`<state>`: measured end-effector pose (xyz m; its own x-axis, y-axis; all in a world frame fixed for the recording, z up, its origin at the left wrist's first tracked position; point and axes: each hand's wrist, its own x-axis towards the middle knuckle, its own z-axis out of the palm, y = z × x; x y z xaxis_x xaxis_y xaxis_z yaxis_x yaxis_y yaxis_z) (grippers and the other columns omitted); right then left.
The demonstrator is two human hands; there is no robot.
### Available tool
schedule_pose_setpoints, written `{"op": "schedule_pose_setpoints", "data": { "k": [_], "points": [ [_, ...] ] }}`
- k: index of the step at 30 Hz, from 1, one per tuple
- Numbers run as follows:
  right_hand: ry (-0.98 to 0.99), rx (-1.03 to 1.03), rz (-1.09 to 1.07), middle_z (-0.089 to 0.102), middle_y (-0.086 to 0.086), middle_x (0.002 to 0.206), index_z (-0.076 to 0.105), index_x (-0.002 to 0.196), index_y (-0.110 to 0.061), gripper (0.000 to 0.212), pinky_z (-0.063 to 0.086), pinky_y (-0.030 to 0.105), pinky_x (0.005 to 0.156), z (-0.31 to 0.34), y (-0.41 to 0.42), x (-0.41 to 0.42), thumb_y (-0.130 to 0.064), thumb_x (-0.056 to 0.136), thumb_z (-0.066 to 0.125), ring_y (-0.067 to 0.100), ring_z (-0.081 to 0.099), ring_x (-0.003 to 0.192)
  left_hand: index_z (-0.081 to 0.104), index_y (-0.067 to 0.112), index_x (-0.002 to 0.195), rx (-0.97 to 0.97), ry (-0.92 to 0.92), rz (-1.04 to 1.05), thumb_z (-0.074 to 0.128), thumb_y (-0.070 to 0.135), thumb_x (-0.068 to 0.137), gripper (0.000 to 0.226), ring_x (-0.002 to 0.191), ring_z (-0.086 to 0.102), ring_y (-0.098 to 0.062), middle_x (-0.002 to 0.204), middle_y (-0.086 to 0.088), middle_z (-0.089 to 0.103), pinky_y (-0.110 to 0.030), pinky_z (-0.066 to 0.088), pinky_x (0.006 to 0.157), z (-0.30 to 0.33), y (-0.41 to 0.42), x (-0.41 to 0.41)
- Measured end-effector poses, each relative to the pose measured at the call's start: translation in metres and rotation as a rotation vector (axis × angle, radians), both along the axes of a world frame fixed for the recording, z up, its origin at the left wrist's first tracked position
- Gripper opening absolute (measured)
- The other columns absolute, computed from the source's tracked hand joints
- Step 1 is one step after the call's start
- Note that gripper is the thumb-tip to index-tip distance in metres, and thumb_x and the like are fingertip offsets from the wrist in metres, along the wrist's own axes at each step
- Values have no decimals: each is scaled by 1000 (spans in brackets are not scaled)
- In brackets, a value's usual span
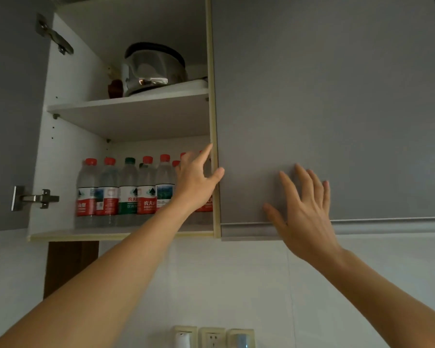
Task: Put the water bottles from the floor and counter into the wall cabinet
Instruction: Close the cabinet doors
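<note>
Left grip: your left hand (195, 179) is raised in front of the open wall cabinet (68, 136); its fingers are spread wide and straight and hold nothing; the forefinger reaches the cabinet's pale front edge and the thumb lies against the edge of the closed door (332, 109).
Right grip: your right hand (303, 212) is wide too, fingers straight and fanned, flat against the lower part of the closed grey door, its thumb near the door's bottom rim; it holds nothing.
Water bottles: the bottles (126, 192) stand upright in a tight row on the cabinet's bottom shelf (68, 233), touching side by side; most have red caps and red labels, one has a green cap and green label; more caps show behind the front row; your left hand and wrist cover the rightmost ones, so you cannot tell whether the palm touches them.
Relative to the grips: the row lies just left of and behind your left hand; your right hand is well apart from it, on the other side of the cabinet's upright edge.
Upper shelf: a shiny metal pot (153, 69) sits on a white tray, with a small dark brown thing beside it to the left.
Open door: it hangs at the far left on two metal hinges (35, 198).
Below: a tiled wall with a row of sockets (212, 336).
</note>
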<state>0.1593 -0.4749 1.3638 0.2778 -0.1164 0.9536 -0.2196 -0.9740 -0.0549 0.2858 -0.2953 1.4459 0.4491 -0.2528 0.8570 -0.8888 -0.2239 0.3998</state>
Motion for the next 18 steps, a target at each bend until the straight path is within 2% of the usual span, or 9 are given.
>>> {"op": "schedule_pose_setpoints", "data": {
  "k": [2,4,8,11,18],
  "points": [
    [1,-33,78,34,20,157,49,146,-8,57,17,58,121,-1,25,2,-33,97,63,42,24,147,32,37,156,0,-53,32,59,38,100,62,150,21,-23,161,-5,24,-39,20,117,1,24,-2],
    [12,-29,169,40,15,153,54,140,-10,48,28,54,117,0,55,7,-31,98,61,37,29,143,37,33,155,14,-101,74,57,38,101,58,147,27,-20,157,-3,32,-33,22,114,0,53,-4],
    [37,16,334,39,5,152,55,139,-17,43,35,50,114,7,125,26,-37,101,56,28,27,143,47,31,149,11,-171,167,55,40,102,49,138,36,-12,148,2,40,-25,24,106,-6,124,-11],
    [41,27,454,40,5,151,56,137,-18,41,37,49,113,13,184,45,-35,100,57,26,27,142,48,29,148,13,-213,257,53,41,103,47,128,34,-3,145,3,42,-23,25,105,-11,185,-17],
    [112,84,693,31,-3,157,49,144,-27,45,30,44,119,15,333,90,-41,101,53,20,19,147,41,23,151,-42,-274,554,51,40,103,52,138,32,-15,148,1,42,-27,27,109,-14,335,-36]
  ]
}}
